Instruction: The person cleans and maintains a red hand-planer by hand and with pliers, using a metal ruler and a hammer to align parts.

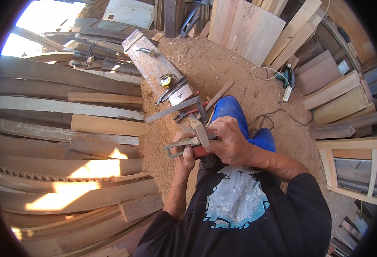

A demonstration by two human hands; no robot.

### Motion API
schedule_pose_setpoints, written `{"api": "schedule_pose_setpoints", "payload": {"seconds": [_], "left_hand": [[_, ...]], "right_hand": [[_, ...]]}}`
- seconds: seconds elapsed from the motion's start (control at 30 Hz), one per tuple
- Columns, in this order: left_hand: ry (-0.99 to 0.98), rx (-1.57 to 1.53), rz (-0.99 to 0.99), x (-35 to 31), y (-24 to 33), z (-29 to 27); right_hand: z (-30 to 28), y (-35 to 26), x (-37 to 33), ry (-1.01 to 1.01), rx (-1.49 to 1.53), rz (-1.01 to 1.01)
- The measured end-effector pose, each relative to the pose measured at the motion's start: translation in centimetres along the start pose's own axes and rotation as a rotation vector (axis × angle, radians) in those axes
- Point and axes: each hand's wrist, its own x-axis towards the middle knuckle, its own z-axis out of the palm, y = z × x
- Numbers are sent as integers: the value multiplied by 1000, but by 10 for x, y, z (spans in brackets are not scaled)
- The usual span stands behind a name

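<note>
Off near end of narrow wooden worktop (pixel 147 69), hands close together: left hand (pixel 185 153) curled round grey metal C-shaped frame (pixel 167 150), right hand (pixel 229 137) clasping pale angular wooden block (pixel 202 132), apparently bracing it. Yellow-black tape measure (pixel 166 81) by worktop's edge, presumably handy.

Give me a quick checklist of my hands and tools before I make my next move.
1. Left hand closed around the U-shaped metal frame: ok.
2. Right hand at the wooden block: ok; its exact finger hold is partly hidden.
3. Block firmly secured: cannot tell from this angle.
4. Tape measure set down on the plank: ok.
5. Floor just ahead clear: not ok; the metal square and red-handled pliers lie there.
6. Green power tool away from both hands: ok.
</note>
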Motion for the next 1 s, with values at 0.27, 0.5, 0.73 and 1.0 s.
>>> {"api": "schedule_pose_setpoints", "payload": {"seconds": [0.27,0.5,0.73,1.0], "left_hand": [[-2,-43,31,1,0,2],[47,-52,57,-1,0,6],[9,-48,40,0,3,5],[25,-7,43,0,6,5]], "right_hand": [[0,1,3,3,51,27],[8,-11,-5,79,17,112],[-3,-6,1,44,152,90],[5,-7,-7,35,27,105]]}}
